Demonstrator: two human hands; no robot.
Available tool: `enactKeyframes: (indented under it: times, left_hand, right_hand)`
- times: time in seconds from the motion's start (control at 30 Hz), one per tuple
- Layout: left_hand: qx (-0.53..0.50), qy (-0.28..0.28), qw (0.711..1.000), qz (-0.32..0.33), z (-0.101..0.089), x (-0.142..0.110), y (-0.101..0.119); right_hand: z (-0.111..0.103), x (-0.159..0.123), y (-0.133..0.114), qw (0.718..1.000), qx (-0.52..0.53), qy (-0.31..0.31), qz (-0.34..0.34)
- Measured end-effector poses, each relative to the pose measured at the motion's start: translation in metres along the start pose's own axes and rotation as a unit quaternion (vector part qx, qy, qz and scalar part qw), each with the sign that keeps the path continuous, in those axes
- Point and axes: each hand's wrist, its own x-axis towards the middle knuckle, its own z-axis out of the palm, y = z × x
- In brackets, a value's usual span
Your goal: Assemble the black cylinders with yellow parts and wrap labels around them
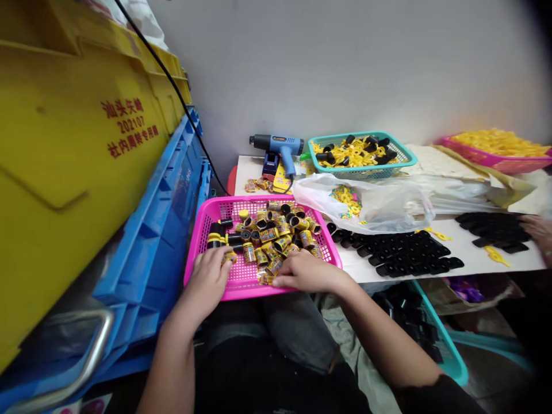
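A pink plastic basket (263, 199) in front of me holds a heap of small black tubes in yellow printed wrappers (269, 234). Bare black tubes with yellow rims (214, 238) lie at its left side. My left hand (209, 280) reaches over the near left rim, fingers bent round a small yellow-wrapped tube (230, 257). At the near right of the heap, my right hand (305, 272) has its fingers curled and its thumb low beside the wrapped tubes. Whatever is between those fingers is mostly hidden.
A blue heat gun (280, 145) stands behind the basket. Right of it are a teal basket (366, 170) of yellow and black parts, a plastic bag (379, 201) and rows of black pieces (403, 253). Blue crates (166, 195) rise at left. Another person's hand (539, 233) is at far right.
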Motion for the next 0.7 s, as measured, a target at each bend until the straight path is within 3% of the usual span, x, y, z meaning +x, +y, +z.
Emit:
enactKeyframes:
  times: [0.1,0.23,0.37,0.6,0.7]
  left_hand:
    - [0.087,-0.026,0.996,0.02,0.003,0.003,0.002]
    - [0.045,-0.012,0.998,0.042,0.0,0.003,0.012]
    - [-0.001,0.01,0.999,0.046,-0.005,0.003,0.021]
    - [-0.047,0.022,0.998,0.029,-0.004,0.001,0.035]
    - [-0.051,0.012,0.999,0.014,-0.003,0.001,0.035]
  right_hand:
    - [-0.001,-0.006,0.012,0.993,0.109,0.017,-0.034]
    - [0.002,-0.01,0.025,0.981,0.189,0.046,0.018]
    - [0.003,-0.01,0.03,0.977,0.192,0.072,0.054]
    - [0.006,-0.004,0.016,0.998,0.059,0.009,-0.036]
    - [0.007,-0.002,0.016,0.997,0.066,0.025,-0.041]
